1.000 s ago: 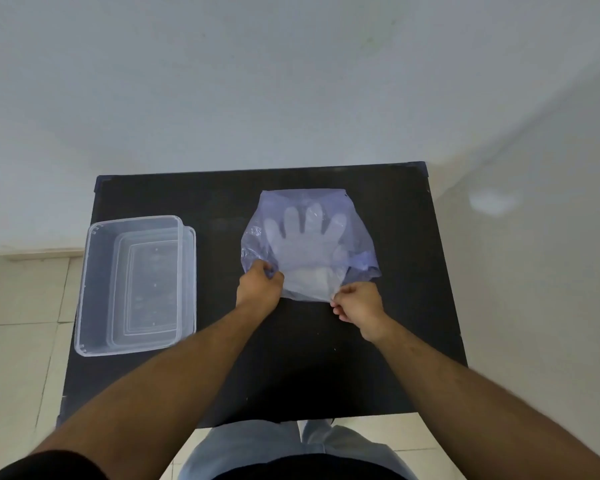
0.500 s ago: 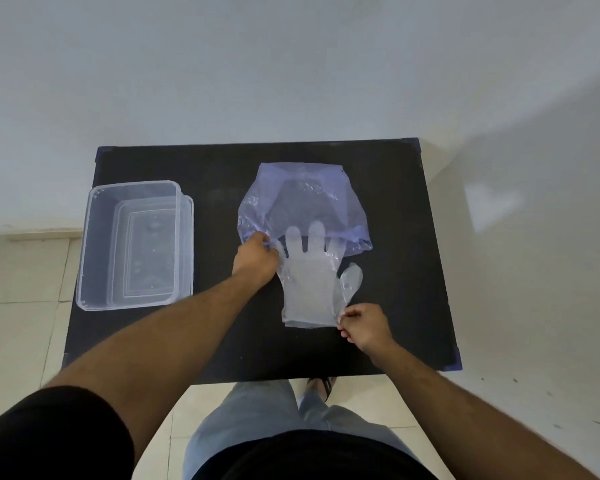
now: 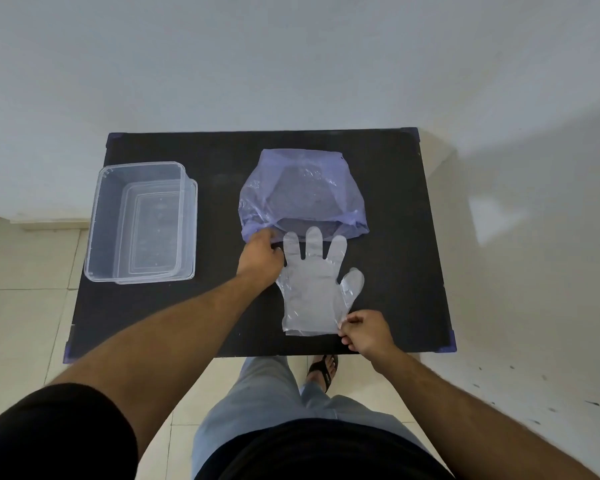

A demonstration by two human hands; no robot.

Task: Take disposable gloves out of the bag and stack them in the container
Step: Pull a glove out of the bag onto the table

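Matte black table (image 3: 395, 188). Clear rigid rectangular container (image 3: 141, 221) at 9 o'clock, resting on its lid. Crinkled translucent purple bag (image 3: 302, 194) at 12 o'clock, mouth toward the person. Thin clear film glove (image 3: 314, 285) lies flat just below it. Left hand (image 3: 260, 256) pinches bag's mouth edge; right hand (image 3: 364, 332) pinches glove's cuff corner

The counter (image 3: 395, 202) is flat black and totally matt, maybe cloth or felt, hard to tell from up here. The bag (image 3: 302, 192) is thin crinkly purple-tinted plastic film with glossy wrinkles. The glove (image 3: 312, 292) is clear, filmy plastic, slightly shiny. The container (image 3: 139, 220) is clear, hard, smooth plastic. Floor tiles (image 3: 21, 323) look smooth, semi-gloss.
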